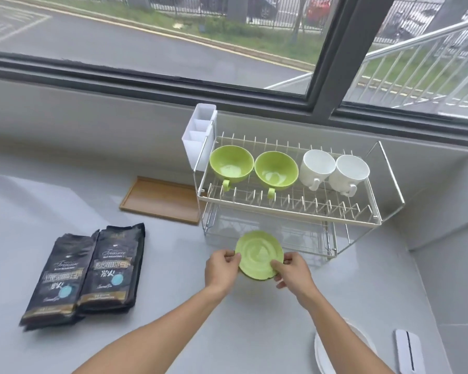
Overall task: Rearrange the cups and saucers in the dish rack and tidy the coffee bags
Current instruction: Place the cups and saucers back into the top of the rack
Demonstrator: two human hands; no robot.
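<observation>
forearms: nearest to me, both reach forward over the pale counter (pixel 173 265), and the right one crosses above the white plates (pixel 333 354) at the bottom edge; i judge a careless pull-back could clip that stack

dish rack (pixel 289 201): two tiers of thin wire, standing just beyond my hands; the front row of slots on the top tier is free, and a saucer pushed in crooked could jam between the prongs or nudge the whole rack

coffee bags (pixel 92 273): two dark bags lying flat side by side, well left of the rack and apart from my hands, not yet tidied; little risk from here

wooden tray (pixel 157 201): flat behind the bags, touching the rack's left foot, out of my path

green cups (pixel 254 166): two on the top tier, tipped toward me, handles hanging through the wires; a saucer lifted too high may knock a handle

white cups (pixel 333 171): two beside the green ones, also tipped, likely to roll if bumped

green saucer (pixel 258 256): held in the air, tilted, in front of the lower tier, touching neither counter nor rack

left hand (pixel 222 268): pinching the saucer's left rim, thumb on top

right hand (pixel 292 271): pinching the right rim with thumb and fingertips only; glazed ware held this lightly could slip if one hand lets go early
</observation>
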